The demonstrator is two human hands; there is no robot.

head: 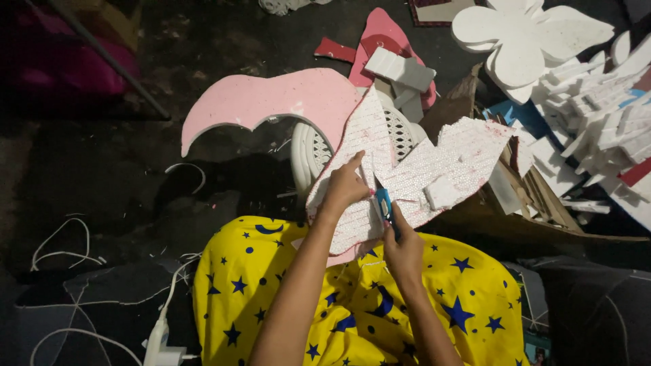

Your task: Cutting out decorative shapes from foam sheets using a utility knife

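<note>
A large flat sheet of white polystyrene foam with a pink edge, cut into a jagged, winged outline (pixel 434 169), lies across the person's lap and reaches out over a white plastic lattice chair (pixel 319 152). The left hand (pixel 346 188) rests on the near left part of the sheet, palm down, with the index finger stretched forward along the surface and the other fingers pressing the foam flat. The right hand (pixel 403 247) sits just beside it, lower and to the right, its fingers clenched around a small knife with a blue handle (pixel 385 203) whose tip points up into a cut line in the foam between the two hands. A small loose white foam block (pixel 441 194) lies on the sheet to the right of the knife.

The lap is covered in yellow cloth printed with dark blue stars and moons (pixel 352 305). Beyond the sheet, a curved pink foam cutout shaped like a wide wing (pixel 271 102) rests on the dark floor (pixel 102 176), touching the far left edge of the white sheet. Farther back lies another pink foam piece with white foam offcuts (pixel 400 68) piled on it. At upper right sits a white foam flower shape (pixel 522 37), with a heap of white foam strips (pixel 603 108) beside it. A white power cable (pixel 61 254) loops over the floor at left, and a white plug adapter (pixel 159 346) lies near the bottom edge.
</note>
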